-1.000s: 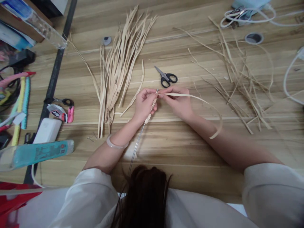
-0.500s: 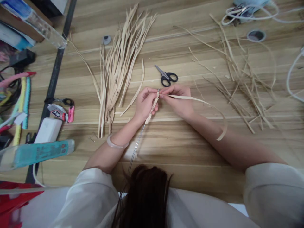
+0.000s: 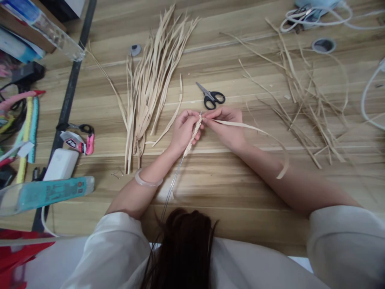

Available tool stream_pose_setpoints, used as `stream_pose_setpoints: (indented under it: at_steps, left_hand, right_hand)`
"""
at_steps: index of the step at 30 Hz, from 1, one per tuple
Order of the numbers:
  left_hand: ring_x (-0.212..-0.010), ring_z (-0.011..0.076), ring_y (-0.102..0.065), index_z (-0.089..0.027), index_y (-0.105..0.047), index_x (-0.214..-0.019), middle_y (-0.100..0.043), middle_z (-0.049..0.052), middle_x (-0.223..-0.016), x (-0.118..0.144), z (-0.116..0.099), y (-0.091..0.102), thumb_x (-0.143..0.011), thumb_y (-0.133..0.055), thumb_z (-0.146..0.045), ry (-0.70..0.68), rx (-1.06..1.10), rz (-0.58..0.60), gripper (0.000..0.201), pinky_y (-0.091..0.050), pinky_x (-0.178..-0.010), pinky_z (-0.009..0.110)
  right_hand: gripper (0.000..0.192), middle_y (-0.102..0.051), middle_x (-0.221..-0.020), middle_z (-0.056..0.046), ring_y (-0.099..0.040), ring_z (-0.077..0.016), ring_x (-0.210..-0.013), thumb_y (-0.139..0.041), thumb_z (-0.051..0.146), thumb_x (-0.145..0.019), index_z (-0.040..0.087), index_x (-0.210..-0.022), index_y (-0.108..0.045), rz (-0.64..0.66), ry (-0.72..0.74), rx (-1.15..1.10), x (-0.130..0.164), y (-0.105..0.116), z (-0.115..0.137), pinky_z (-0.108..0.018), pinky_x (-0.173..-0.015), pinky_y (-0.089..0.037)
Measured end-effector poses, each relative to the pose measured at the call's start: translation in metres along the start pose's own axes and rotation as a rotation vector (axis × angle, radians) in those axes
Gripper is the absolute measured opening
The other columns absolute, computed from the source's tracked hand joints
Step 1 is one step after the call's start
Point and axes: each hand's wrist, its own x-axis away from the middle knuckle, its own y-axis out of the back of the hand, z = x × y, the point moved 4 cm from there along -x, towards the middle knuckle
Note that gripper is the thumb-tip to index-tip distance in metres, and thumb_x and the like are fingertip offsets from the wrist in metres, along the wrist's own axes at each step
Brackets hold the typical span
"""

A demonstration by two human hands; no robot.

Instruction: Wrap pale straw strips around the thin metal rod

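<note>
My left hand is closed around a thin metal wire whose upper part is wrapped in pale plant fibre. The wire's bare lower part slants down toward my body. Fingers of my right hand pinch a flat, pale fibre strip close to the top of the wrapping. The strip's free end curls over my right forearm. Both hands meet at the wire tip, where the fingertips partly hide the strip. Just beyond them lie small black-handled scissors.
A bundle of dried fibre strips lies left of centre, and loose thin strips are scattered at the right. On the left are a white power bank, a teal-labelled bottle and a clear bottle. White cable lies top right.
Both hands keep nearly the same position and grip. The strip's hanging end has shifted very slightly on the right forearm.
</note>
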Motion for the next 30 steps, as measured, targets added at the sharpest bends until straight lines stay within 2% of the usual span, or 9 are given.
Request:
stream_pose_setpoints:
  at_steps: [11,21,30]
  left_hand:
    - [-0.033,0.0024,-0.045,-0.018,-0.049,-0.082,-0.056,-0.007,-0.058,0.000,0.001,0.001,-0.080,-0.060,-0.032,-0.034,0.011,-0.008,0.017,-0.027,-0.029,0.013]
    - [-0.032,0.0022,-0.045,-0.017,-0.051,-0.084,-0.056,-0.007,-0.057,0.000,0.001,0.001,-0.080,-0.060,-0.033,-0.038,-0.015,0.017,0.019,-0.029,-0.030,0.012]
    - [-0.032,0.0019,-0.044,-0.018,-0.050,-0.081,-0.056,-0.008,-0.056,0.000,0.002,0.001,-0.080,-0.060,-0.030,-0.063,-0.017,-0.018,0.016,-0.029,-0.029,0.012]
  right_hand:
    - [0.017,-0.070,-0.084,-0.002,-0.068,-0.0170,-0.083,-0.076,0.032,-0.072,0.023,-0.067,-0.063,0.009,0.037,-0.025,0.001,0.001,0.001,-0.036,-0.081,-0.058]
    - [0.014,-0.068,-0.079,-0.001,-0.066,-0.0164,-0.080,-0.075,0.033,-0.073,0.024,-0.066,-0.065,-0.022,0.173,-0.039,0.006,-0.001,0.005,-0.035,-0.079,-0.055]
    - [0.018,-0.068,-0.077,-0.002,-0.066,-0.0153,-0.079,-0.072,0.036,-0.076,0.020,-0.073,-0.065,-0.075,0.124,0.035,0.011,-0.001,0.005,-0.032,-0.076,-0.054]
